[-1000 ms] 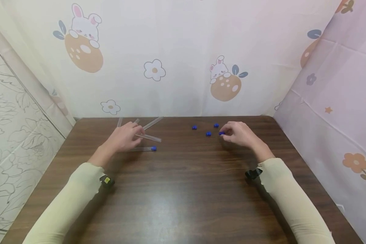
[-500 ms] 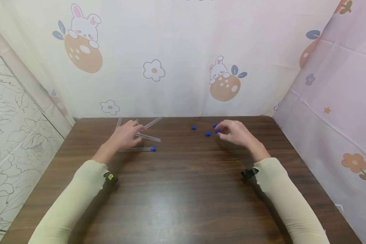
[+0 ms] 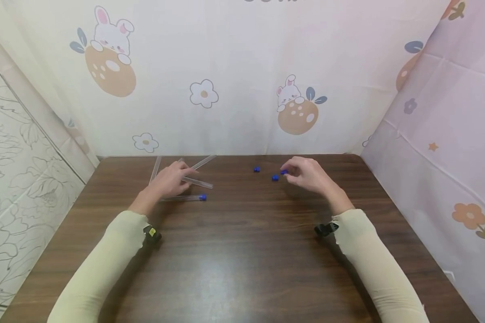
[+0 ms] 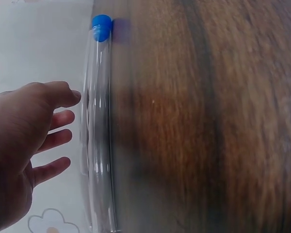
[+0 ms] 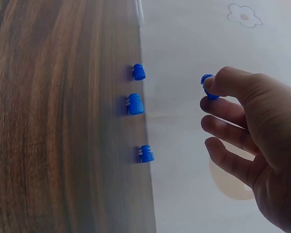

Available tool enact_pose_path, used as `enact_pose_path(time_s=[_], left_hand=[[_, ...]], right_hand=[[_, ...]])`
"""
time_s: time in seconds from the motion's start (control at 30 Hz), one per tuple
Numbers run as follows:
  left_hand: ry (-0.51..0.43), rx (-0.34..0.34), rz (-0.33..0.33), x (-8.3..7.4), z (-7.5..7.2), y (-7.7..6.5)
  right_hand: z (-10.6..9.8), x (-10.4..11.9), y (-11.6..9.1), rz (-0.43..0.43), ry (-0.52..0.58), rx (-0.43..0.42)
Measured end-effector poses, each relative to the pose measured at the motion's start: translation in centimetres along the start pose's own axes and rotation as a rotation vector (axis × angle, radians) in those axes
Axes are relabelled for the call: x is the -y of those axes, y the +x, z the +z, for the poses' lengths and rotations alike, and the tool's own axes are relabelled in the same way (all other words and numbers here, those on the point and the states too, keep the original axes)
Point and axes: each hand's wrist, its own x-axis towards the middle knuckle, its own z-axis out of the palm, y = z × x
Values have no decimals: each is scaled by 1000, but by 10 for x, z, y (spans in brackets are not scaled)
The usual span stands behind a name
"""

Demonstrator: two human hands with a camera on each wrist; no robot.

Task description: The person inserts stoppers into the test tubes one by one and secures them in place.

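Note:
My right hand (image 3: 309, 175) pinches a blue test tube stopper (image 5: 210, 87) between thumb and index finger, raised off the table. Two more blue stoppers (image 3: 257, 169) (image 3: 275, 178) lie to its left; the right wrist view shows a third loose stopper (image 5: 146, 154), hidden behind the hand in the head view. My left hand (image 3: 170, 179) hovers over several clear test tubes, its fingers loosely bent with nothing between them. One tube (image 3: 198, 183) runs out from under its fingertips. Nearer me lies a tube with a blue stopper (image 4: 102, 29) in its end.
More clear tubes (image 3: 204, 162) (image 3: 155, 169) lie behind and left of the left hand, near the back edge of the brown wooden table (image 3: 242, 251). A curtain printed with rabbits (image 3: 242, 80) hangs right behind that edge.
My right hand has lifted the stopper and carried it left, covering one loose stopper from the head view. My left hand has shifted slightly to the right above the tubes.

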Motion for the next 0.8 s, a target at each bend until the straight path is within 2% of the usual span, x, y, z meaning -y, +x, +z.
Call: enact_pose_path(time_s=[0.37,0.8], left_hand=[[5,-10,28,4,8,3],[26,19,26,4,12,4]], right_hand=[[1,2,0,3,27,-27],[-1,7,3,-8,84,-26]])
